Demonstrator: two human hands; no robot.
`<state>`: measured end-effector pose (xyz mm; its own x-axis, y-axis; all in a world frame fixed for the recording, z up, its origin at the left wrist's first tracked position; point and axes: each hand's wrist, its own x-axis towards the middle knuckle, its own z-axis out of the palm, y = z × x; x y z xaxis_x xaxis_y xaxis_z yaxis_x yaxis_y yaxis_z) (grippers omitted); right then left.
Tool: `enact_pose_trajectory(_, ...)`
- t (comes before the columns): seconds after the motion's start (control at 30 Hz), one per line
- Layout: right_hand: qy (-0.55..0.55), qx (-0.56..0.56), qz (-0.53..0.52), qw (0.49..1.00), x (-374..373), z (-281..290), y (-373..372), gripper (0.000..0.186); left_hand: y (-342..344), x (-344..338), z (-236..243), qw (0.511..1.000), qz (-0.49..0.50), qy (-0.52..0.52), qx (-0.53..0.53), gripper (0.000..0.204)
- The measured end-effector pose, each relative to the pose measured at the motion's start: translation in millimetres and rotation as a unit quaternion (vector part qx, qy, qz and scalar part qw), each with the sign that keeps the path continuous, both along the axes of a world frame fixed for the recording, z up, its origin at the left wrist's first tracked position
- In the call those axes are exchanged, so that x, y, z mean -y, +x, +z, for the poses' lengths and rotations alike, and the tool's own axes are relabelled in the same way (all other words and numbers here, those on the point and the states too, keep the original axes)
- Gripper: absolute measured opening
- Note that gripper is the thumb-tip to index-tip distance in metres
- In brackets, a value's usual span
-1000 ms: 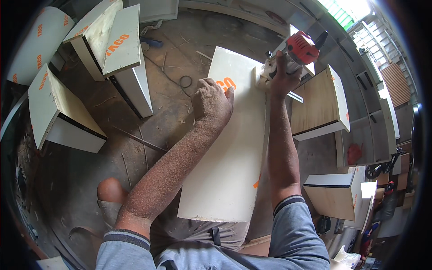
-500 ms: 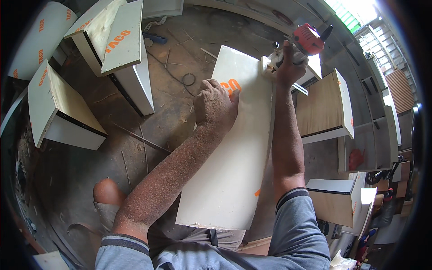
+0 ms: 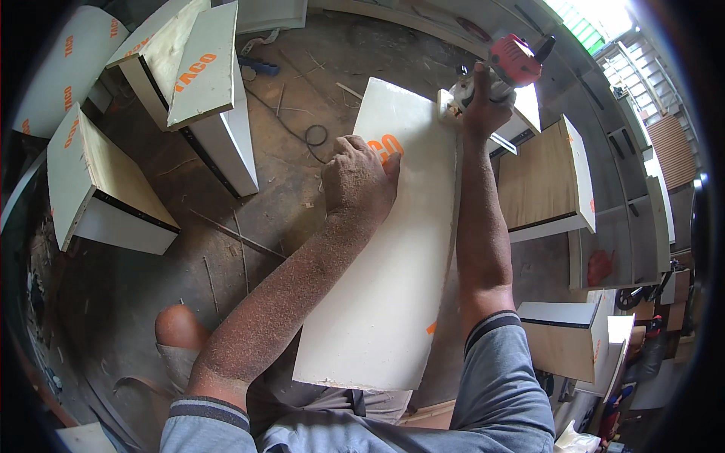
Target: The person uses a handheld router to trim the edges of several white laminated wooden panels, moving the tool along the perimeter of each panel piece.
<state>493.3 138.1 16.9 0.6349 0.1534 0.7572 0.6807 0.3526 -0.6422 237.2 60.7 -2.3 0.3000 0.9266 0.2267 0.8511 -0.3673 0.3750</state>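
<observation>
Over dusty floor (image 3: 279, 196), clasping white board (image 3: 385, 287) by left edge with left hand (image 3: 359, 177); gripping red power tool (image 3: 516, 60) in right hand (image 3: 487, 109), apparently slid nearer board's far right corner, leaving little edge.

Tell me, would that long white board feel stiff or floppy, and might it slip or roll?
The white board is probably stiff: no obvious sag shows, allowing for lens curvature. Being flat with squarish corners, it's unlikely to roll. Its smooth face might be slippery, especially under dust like that coating the left hand.
</observation>
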Motion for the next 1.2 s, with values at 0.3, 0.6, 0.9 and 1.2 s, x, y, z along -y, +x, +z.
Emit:
enact_pose_trajectory(0.3, 0.003, -0.011, -0.011, 1.0, -9.6, 0.6, 8.7, 0.055, 1.6, -0.9, -0.1, 1.0, 0.002, 0.01, 0.005, 0.069)
enact_pose_trajectory(0.6, 0.015, -0.01, -0.013, 1.0, 61.3, 10.6, 24.3, 0.051, 5.8, -1.4, 4.6, 1.0, 0.002, 0.013, 0.018, 0.07)
enact_pose_trajectory(0.9, 0.047, -0.096, 0.012, 0.994, 314.4, 1.7, 71.9, 0.047, -14.2, -32.2, 25.3, 0.992, -0.112, -0.065, -0.006, 0.088)
enact_pose_trajectory(1.2, -0.02, -0.045, -0.094, 0.994, 475.8, 5.2, 22.4, 0.034, 13.6, -1.2, 21.4, 0.994, -0.032, -0.082, -0.064, 0.128)
